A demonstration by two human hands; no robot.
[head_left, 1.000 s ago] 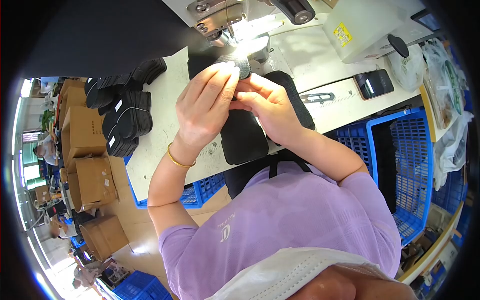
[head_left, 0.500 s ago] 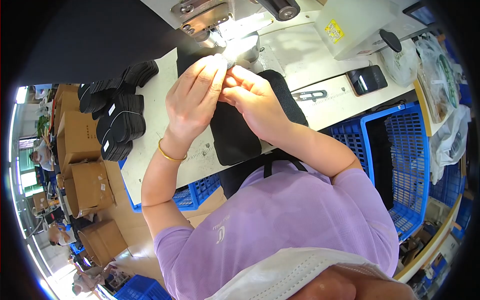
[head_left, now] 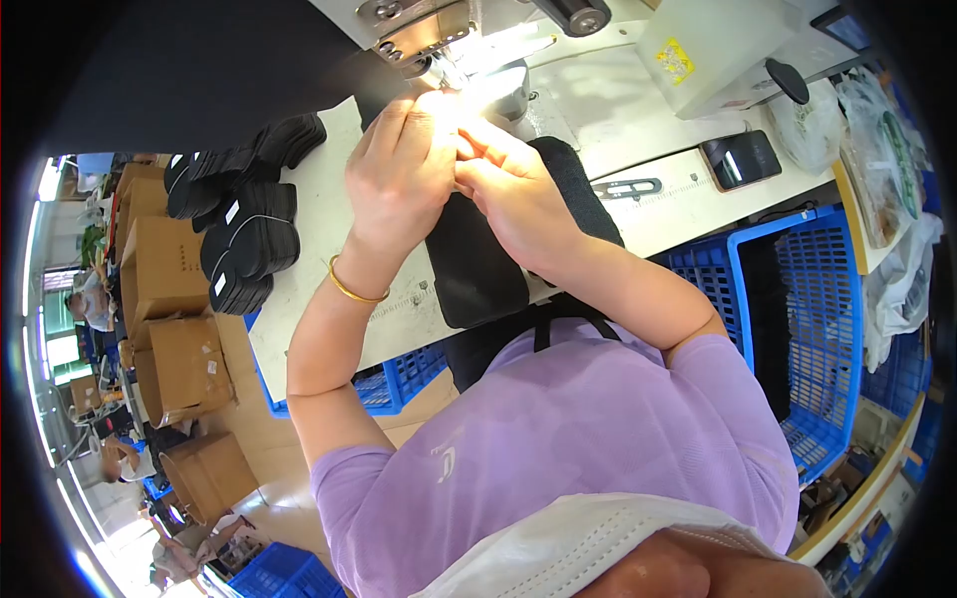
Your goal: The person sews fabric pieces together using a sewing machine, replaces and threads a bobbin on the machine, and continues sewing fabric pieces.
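White surface [head_left: 324, 219] in a workroom, brightly lit beneath the head of a sewing machine [head_left: 424, 38]. Left hand [head_left: 399, 171] and right hand [head_left: 518, 204] raised side by side just below that machine head, fingers of each drawn together, fingertips meeting or nearly so in the glare. Cannot tell, through that brightness, about anything clamped in either. Gold bracelet [head_left: 349, 287] around the left wrist. Beneath the hands and toward the body, long black pad [head_left: 478, 269], lying flat with its rounded end at the near edge of the surface. Just beside the right hand, on its outer side, second black pad [head_left: 581, 189], fuzzy-looking. Farther right, thread snips [head_left: 628, 188], then a dark-screened phone [head_left: 741, 159] near clear plastic bags [head_left: 807, 130]. Well to the left, stacks of black pieces [head_left: 264, 244], one tied with thin string, white labels on the sides. Beyond the surface, blue basket [head_left: 812, 299] at right, dark cloth [head_left: 768, 329] inside; cardboard boxes [head_left: 164, 259] at far left.
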